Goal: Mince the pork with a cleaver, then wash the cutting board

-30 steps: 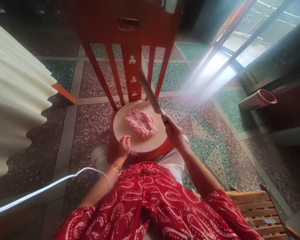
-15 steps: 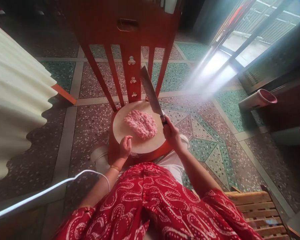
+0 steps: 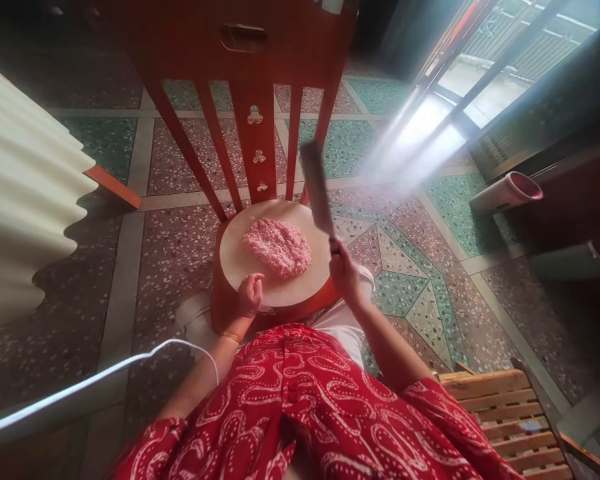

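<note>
My right hand [image 3: 346, 275] is wrapped around the handle of a cleaver [image 3: 319, 190]. The blade points up and away, raised off to the right of the minced meat [image 3: 279, 247]. That pink mince lies in a flattened mound on a round pale chopping board [image 3: 290, 293]. Curled into a loose fist, my left hand [image 3: 251, 293] rests at the board's near left edge, apart from the meat, and no object shows in it. Under the board is the seat of a red wooden chair [image 3: 260, 147], its slatted back on the far side.
A white cable [image 3: 80, 392] runs in from the left to my left forearm. Cream pleated cloth [image 3: 20, 200] hangs at left. On the right are a bin [image 3: 507, 193], a slatted wooden seat [image 3: 505, 413] and a bright doorway [image 3: 445, 120]. The floor is patterned terrazzo.
The cleaver has swung rightward, its blade turned more upright and a little blurred. My left hand stays at the board's edge. The view has shifted slightly; the meat keeps its shape.
</note>
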The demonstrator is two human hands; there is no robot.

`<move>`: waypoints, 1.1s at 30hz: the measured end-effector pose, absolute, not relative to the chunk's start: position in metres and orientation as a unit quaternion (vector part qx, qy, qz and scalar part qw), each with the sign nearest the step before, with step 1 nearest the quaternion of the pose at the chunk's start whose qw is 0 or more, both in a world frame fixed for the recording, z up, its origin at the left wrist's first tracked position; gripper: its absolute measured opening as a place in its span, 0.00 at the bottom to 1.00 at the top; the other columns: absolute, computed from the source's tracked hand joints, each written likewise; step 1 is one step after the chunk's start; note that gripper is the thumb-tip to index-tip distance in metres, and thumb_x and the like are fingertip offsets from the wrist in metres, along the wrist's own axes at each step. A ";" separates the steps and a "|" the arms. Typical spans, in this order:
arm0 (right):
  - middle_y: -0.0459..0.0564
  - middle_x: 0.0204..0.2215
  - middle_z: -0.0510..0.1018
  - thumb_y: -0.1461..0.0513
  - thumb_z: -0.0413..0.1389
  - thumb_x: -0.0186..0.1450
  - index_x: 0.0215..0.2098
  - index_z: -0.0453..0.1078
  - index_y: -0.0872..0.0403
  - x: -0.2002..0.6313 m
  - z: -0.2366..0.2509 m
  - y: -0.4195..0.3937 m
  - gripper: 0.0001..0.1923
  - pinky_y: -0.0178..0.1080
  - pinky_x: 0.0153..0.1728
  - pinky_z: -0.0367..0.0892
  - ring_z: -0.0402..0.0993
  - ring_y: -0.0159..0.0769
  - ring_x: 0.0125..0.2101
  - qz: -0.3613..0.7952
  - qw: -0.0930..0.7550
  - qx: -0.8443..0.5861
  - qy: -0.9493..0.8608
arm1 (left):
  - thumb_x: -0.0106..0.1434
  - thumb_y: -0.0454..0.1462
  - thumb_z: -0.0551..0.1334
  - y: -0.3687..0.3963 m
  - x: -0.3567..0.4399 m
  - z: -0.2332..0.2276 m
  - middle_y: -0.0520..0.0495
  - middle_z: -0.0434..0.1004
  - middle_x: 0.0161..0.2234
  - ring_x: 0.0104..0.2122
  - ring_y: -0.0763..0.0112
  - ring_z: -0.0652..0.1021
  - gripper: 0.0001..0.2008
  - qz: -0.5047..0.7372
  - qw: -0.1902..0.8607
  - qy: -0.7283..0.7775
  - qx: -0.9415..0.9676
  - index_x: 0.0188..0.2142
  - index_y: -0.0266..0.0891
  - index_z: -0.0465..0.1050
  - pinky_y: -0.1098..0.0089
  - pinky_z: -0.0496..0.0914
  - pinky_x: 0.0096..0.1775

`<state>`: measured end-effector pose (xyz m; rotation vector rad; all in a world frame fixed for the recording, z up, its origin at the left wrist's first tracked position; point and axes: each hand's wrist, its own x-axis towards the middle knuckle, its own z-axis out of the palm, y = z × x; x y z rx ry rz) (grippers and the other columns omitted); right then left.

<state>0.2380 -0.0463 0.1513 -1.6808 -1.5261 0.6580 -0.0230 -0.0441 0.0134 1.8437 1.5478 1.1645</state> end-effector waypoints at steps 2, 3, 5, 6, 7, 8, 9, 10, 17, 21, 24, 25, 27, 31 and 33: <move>0.52 0.42 0.80 0.55 0.47 0.66 0.57 0.67 0.51 0.235 0.136 -0.050 0.23 0.40 0.42 0.71 0.76 0.40 0.41 0.298 0.315 -0.685 -0.585 | 0.65 0.37 0.49 -0.044 -0.023 0.013 0.43 0.75 0.35 0.38 0.64 0.76 0.11 0.419 0.226 0.567 0.672 0.37 0.39 0.69 0.63 0.70 0.43; 0.51 0.42 0.80 0.55 0.48 0.66 0.56 0.68 0.50 0.234 0.133 -0.051 0.22 0.41 0.43 0.70 0.76 0.40 0.42 0.321 0.289 -0.689 -0.582 | 0.65 0.37 0.49 -0.045 -0.023 0.012 0.44 0.75 0.35 0.38 0.64 0.76 0.11 0.415 0.227 0.570 0.671 0.37 0.39 0.69 0.63 0.70 0.43; 0.51 0.43 0.80 0.55 0.48 0.66 0.56 0.68 0.52 0.237 0.139 -0.052 0.22 0.41 0.45 0.70 0.76 0.40 0.43 0.340 0.282 -0.682 -0.583 | 0.65 0.36 0.50 -0.045 -0.024 0.012 0.44 0.75 0.35 0.38 0.64 0.76 0.10 0.409 0.231 0.574 0.671 0.38 0.39 0.69 0.63 0.70 0.43; 0.52 0.45 0.79 0.55 0.48 0.66 0.57 0.67 0.53 0.239 0.146 -0.052 0.23 0.41 0.46 0.69 0.76 0.40 0.43 0.330 0.301 -0.678 -0.583 | 0.65 0.36 0.50 -0.045 -0.024 0.011 0.44 0.75 0.35 0.38 0.64 0.76 0.10 0.408 0.232 0.573 0.672 0.38 0.39 0.69 0.63 0.70 0.43; 0.53 0.46 0.79 0.55 0.48 0.66 0.58 0.66 0.54 0.242 0.154 -0.052 0.25 0.40 0.46 0.69 0.75 0.40 0.44 0.313 0.326 -0.676 -0.583 | 0.65 0.36 0.50 -0.045 -0.024 0.012 0.43 0.75 0.35 0.38 0.64 0.76 0.10 0.409 0.232 0.571 0.673 0.39 0.39 0.69 0.63 0.70 0.43; 0.53 0.47 0.78 0.55 0.48 0.66 0.60 0.63 0.54 0.244 0.161 -0.052 0.26 0.40 0.46 0.69 0.75 0.40 0.45 0.290 0.351 -0.675 -0.580 | 0.65 0.37 0.50 -0.045 -0.024 0.012 0.43 0.75 0.35 0.37 0.64 0.75 0.10 0.413 0.229 0.568 0.674 0.38 0.39 0.69 0.63 0.70 0.43; 0.54 0.49 0.77 0.55 0.48 0.66 0.62 0.61 0.54 0.245 0.165 -0.052 0.27 0.39 0.46 0.69 0.75 0.39 0.45 0.267 0.372 -0.677 -0.576 | 0.65 0.37 0.50 -0.044 -0.024 0.012 0.43 0.75 0.35 0.37 0.64 0.75 0.11 0.417 0.225 0.565 0.676 0.38 0.39 0.69 0.63 0.70 0.43; 0.54 0.50 0.76 0.55 0.47 0.66 0.63 0.59 0.54 0.245 0.165 -0.052 0.28 0.39 0.46 0.69 0.75 0.39 0.45 0.250 0.384 -0.681 -0.571 | 0.65 0.37 0.49 -0.044 -0.023 0.012 0.43 0.75 0.35 0.37 0.64 0.75 0.11 0.420 0.221 0.564 0.676 0.37 0.39 0.69 0.63 0.70 0.43; 0.54 0.44 0.79 0.56 0.46 0.66 0.55 0.68 0.54 0.241 0.132 -0.059 0.23 0.42 0.45 0.69 0.76 0.41 0.42 0.328 0.259 -0.694 -0.587 | 0.64 0.37 0.49 -0.044 -0.022 0.013 0.44 0.75 0.34 0.37 0.63 0.75 0.11 0.418 0.225 0.581 0.661 0.37 0.39 0.69 0.63 0.70 0.42; 0.56 0.48 0.77 0.55 0.45 0.67 0.60 0.63 0.55 0.244 0.162 -0.059 0.26 0.40 0.46 0.69 0.75 0.40 0.45 0.265 0.341 -0.691 -0.579 | 0.64 0.37 0.50 -0.044 -0.022 0.014 0.44 0.75 0.34 0.37 0.64 0.75 0.11 0.421 0.231 0.579 0.659 0.37 0.39 0.69 0.63 0.70 0.43; 0.56 0.47 0.78 0.55 0.44 0.67 0.62 0.60 0.56 0.240 0.161 -0.058 0.27 0.39 0.45 0.69 0.76 0.38 0.43 0.246 0.381 -0.689 -0.565 | 0.65 0.37 0.49 -0.044 -0.022 0.014 0.44 0.75 0.35 0.38 0.64 0.76 0.11 0.425 0.224 0.576 0.662 0.37 0.39 0.69 0.64 0.70 0.43; 0.56 0.46 0.78 0.55 0.44 0.67 0.61 0.61 0.56 0.237 0.154 -0.059 0.26 0.39 0.46 0.69 0.76 0.38 0.43 0.257 0.373 -0.692 -0.563 | 0.65 0.38 0.49 -0.044 -0.022 0.014 0.44 0.75 0.35 0.37 0.64 0.76 0.11 0.424 0.222 0.578 0.661 0.37 0.39 0.69 0.64 0.70 0.43; 0.55 0.45 0.79 0.56 0.45 0.67 0.57 0.66 0.55 0.234 0.138 -0.059 0.24 0.40 0.46 0.69 0.75 0.39 0.44 0.298 0.328 -0.699 -0.561 | 0.65 0.38 0.49 -0.044 -0.021 0.014 0.44 0.75 0.34 0.37 0.64 0.76 0.11 0.424 0.222 0.582 0.657 0.37 0.40 0.69 0.64 0.70 0.42; 0.53 0.47 0.78 0.56 0.47 0.66 0.56 0.68 0.52 0.238 0.142 -0.060 0.22 0.42 0.48 0.68 0.75 0.40 0.46 0.341 0.301 -0.684 -0.570 | 0.64 0.37 0.49 -0.043 -0.021 0.014 0.44 0.75 0.34 0.36 0.64 0.76 0.11 0.426 0.230 0.580 0.655 0.36 0.40 0.69 0.63 0.70 0.42; 0.54 0.49 0.77 0.55 0.47 0.67 0.59 0.64 0.53 0.240 0.157 -0.058 0.25 0.41 0.49 0.67 0.74 0.40 0.47 0.305 0.353 -0.679 -0.568 | 0.64 0.37 0.49 -0.043 -0.022 0.014 0.44 0.75 0.34 0.37 0.64 0.76 0.11 0.425 0.232 0.578 0.657 0.36 0.40 0.69 0.63 0.70 0.43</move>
